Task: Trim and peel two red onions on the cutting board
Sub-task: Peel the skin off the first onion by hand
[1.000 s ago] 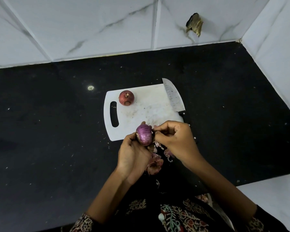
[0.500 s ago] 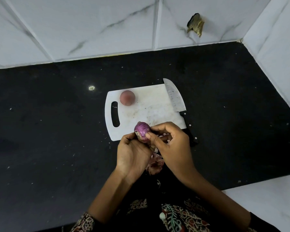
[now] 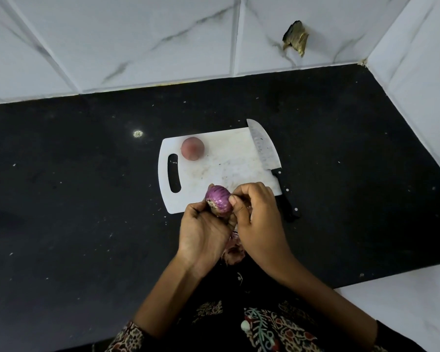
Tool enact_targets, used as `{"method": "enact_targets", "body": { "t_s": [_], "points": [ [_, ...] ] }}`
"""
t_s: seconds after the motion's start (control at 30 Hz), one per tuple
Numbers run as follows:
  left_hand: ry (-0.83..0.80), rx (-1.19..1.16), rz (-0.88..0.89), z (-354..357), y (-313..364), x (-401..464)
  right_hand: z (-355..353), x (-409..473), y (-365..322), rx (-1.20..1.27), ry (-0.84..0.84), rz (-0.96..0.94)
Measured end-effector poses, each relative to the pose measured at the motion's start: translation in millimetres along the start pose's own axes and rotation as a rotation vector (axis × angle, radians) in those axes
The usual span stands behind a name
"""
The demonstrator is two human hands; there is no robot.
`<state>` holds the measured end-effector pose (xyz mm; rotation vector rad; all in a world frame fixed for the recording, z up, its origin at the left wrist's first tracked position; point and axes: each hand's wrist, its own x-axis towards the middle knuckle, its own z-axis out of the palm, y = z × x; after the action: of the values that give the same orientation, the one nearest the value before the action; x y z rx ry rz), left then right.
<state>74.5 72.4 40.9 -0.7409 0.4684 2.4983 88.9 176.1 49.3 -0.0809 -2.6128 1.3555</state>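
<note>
Your left hand (image 3: 203, 232) cups a purple, partly peeled onion (image 3: 218, 204) over the near edge of the white cutting board (image 3: 229, 171), fingers curled round its underside. Your right hand (image 3: 258, 219) pinches at the onion's right side, thumb tip against the skin. The other onion (image 3: 192, 148) sits on the board's far left corner, beside the handle slot. The knife (image 3: 269, 161) lies along the board's right edge. Loose peels (image 3: 233, 250) lie on the black counter (image 3: 74, 212) beneath your hands.
</note>
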Motion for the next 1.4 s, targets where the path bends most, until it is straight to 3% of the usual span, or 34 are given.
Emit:
{"method": "enact_targets", "body": {
  "t_s": [0.1, 0.23, 0.43, 0.7, 0.87, 1.13, 1.4],
  "points": [
    [0.019, -0.032, 0.036, 3.1, -0.2, -0.1, 1.6, 4.1, 11.5, 0.13, -0.038, 0.212],
    [-0.026, -0.114, -0.018, 3.9, 2.5, -3.5, -4.0, 10.3, 32.2, 0.067, -0.046, 0.338],
    [-0.094, -0.163, -0.072, 4.2, 2.9, -7.7, -16.1, 14.1, 28.2, 0.033, -0.094, 0.275],
    [0.055, -0.002, 0.029, 6.1, 2.4, -5.6, -25.5, 13.5, -8.0, 0.298, -0.025, 0.158],
    [0.059, 0.163, 0.121, 7.0, -0.5, -5.1, -23.8, 13.4, -4.7, 0.344, -0.141, 0.25],
    [0.078, 0.461, 0.158, 9.2, -1.0, -10.1, -30.0, 21.6, -3.9, 0.515, -0.051, 0.398],
    [0.086, 0.479, 0.243, 11.2, -3.8, -11.8, -34.5, 24.7, -5.7, 0.562, -0.108, 0.434]
  ]
}}
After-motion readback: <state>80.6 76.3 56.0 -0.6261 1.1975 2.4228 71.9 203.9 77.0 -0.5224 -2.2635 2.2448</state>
